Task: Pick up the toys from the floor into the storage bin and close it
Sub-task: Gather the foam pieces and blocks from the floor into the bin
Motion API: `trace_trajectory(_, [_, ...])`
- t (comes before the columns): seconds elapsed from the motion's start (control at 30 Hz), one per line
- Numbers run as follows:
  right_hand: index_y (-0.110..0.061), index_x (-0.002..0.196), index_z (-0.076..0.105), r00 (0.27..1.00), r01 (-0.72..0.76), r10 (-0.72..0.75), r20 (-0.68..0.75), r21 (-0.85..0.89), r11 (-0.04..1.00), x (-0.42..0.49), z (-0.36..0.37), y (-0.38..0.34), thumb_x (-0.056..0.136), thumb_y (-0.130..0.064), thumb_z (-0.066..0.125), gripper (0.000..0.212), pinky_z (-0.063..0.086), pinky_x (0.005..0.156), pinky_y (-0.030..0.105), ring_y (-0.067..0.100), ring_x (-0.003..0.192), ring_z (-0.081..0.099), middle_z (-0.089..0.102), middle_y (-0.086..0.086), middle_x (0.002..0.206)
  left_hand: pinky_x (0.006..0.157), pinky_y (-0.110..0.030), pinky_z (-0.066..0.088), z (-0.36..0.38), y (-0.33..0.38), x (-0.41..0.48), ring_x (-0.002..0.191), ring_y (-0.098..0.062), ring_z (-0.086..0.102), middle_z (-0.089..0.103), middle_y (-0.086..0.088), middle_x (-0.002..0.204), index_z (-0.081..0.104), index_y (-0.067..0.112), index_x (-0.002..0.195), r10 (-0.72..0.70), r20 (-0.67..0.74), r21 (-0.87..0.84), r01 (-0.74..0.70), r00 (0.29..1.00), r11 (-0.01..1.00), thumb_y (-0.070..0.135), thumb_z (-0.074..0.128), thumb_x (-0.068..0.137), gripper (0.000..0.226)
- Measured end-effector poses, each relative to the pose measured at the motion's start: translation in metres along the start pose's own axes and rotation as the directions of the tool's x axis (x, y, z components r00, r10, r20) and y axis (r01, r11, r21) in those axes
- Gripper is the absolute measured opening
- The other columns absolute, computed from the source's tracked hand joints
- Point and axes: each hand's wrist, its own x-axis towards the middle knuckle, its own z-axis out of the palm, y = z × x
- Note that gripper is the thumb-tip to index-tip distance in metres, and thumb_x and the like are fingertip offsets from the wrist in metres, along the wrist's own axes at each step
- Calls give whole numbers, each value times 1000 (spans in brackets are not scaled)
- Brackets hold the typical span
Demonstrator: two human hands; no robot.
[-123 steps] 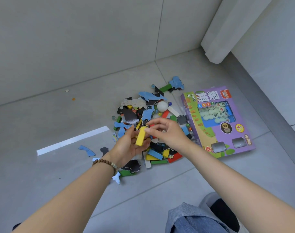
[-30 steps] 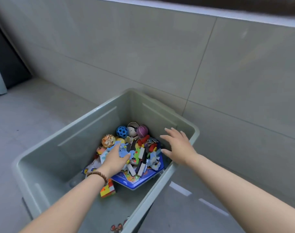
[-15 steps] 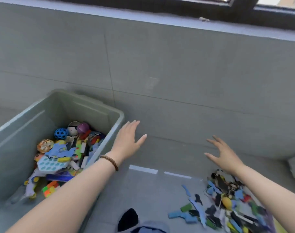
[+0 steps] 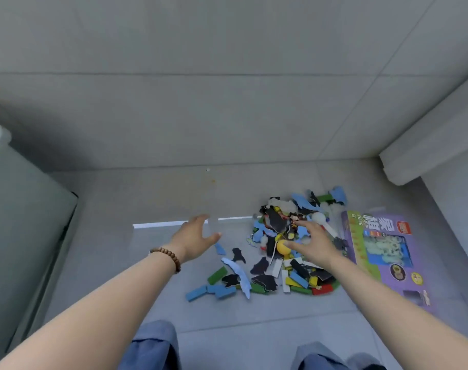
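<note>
Toys [image 4: 267, 283] lie outside bin [image 4: 21, 222], contents hidden; left hand [image 4: 194, 236], right hand [image 4: 314, 243] spread, empty.

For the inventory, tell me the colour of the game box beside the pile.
Game box: mainly purple, green edge; head view.

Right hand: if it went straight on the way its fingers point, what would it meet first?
Likely the toy pile, at the dark puzzle pieces just past the right hand; its height above them is unclear.

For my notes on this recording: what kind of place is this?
Probably an indoor corner of a home: grey tiled floor, tiled wall, and a pile of toys beside a boxed game.
</note>
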Motion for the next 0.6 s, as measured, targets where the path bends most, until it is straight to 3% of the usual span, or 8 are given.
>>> trace_trajectory(0.2, [-18, 120, 53, 999, 16, -19, 46, 57, 998, 32, 42, 36, 76, -29, 76, 50, 36, 85, 23, 13, 101, 45, 48, 3, 123, 105, -35, 38, 65, 27, 50, 130, -21, 41, 36, -2, 147, 28, 21, 146, 38, 37, -176, -31, 999, 984, 47, 50, 92, 64])
trace_trajectory(0.33, [-18, 110, 59, 998, 56, -53, -40, 69, 996, 44, 65, 50, 75, -24, 77, 40, 42, 84, 26, 20, 102, 54, 51, -1, 109, 88, -28, 48, 103, 37, 61, 110, -18, 53, 49, -1, 132, 41, 20, 137, 40, 4, -402, -35, 999, 915, 44, 50, 93, 52])
trace_trajectory(0.4, [-19, 109, 58, 993, 59, -40, -111, 172, 983, 46, 66, 49, 76, -25, 77, 39, 44, 80, 23, 16, 98, 55, 54, -4, 106, 75, -22, 50, 116, 38, 61, 102, -17, 57, 54, -1, 125, 48, 19, 129, 18, -16, -517, -24, 1000, 856, 42, 47, 95, 42])
trace_trajectory(0.5, [-21, 108, 54, 990, 115, -66, -123, 451, 885, 38, 54, 31, 74, -29, 78, 43, 42, 75, 13, 6, 93, 58, 61, -7, 104, 74, -25, 54, 123, 46, 62, 92, -20, 63, 62, -8, 117, 54, 14, 120, -57, 127, -763, 134, 990, 632, 40, 38, 99, 37])
trace_trajectory(0.6, [-25, 107, 58, 971, 206, -240, 14, 466, 860, 28, 36, 15, 72, -32, 78, 40, 39, 84, 9, -7, 100, 57, 64, -14, 106, 75, -33, 56, 118, 58, 66, 92, -25, 67, 65, -11, 111, 55, 14, 117, 41, 418, -886, 398, 908, 237, 47, 32, 99, 44])
